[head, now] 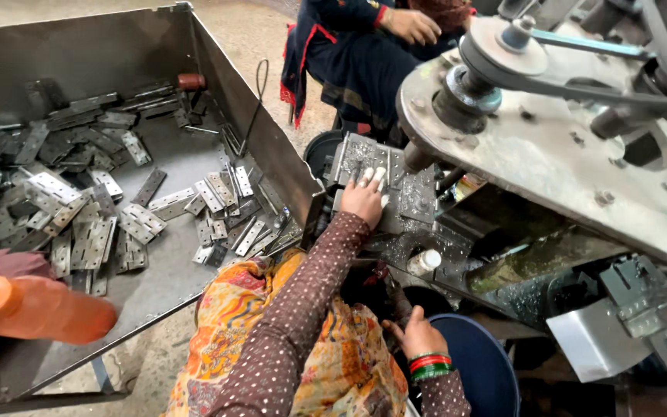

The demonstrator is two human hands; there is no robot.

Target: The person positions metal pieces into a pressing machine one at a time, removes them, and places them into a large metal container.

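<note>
Workshop floor, dusty, with a big sheet-metal bin (272, 147) of flat grey hinges (94, 224) on one side and a belt-driven machine (550, 147) on the other. At the machine's front edge the left hand (363, 199) lies flat, fingers together, pressing a hinge plate (372, 166) onto the metal work block (418, 197); the plate sits directly under the fingertips. The step looks like seating the piece, so the next move calls for steady alignment (fingers close to moving parts). The right hand (417, 333) rests low by a blue tub (480, 363), loosely curled, holding nothing visible.
</note>
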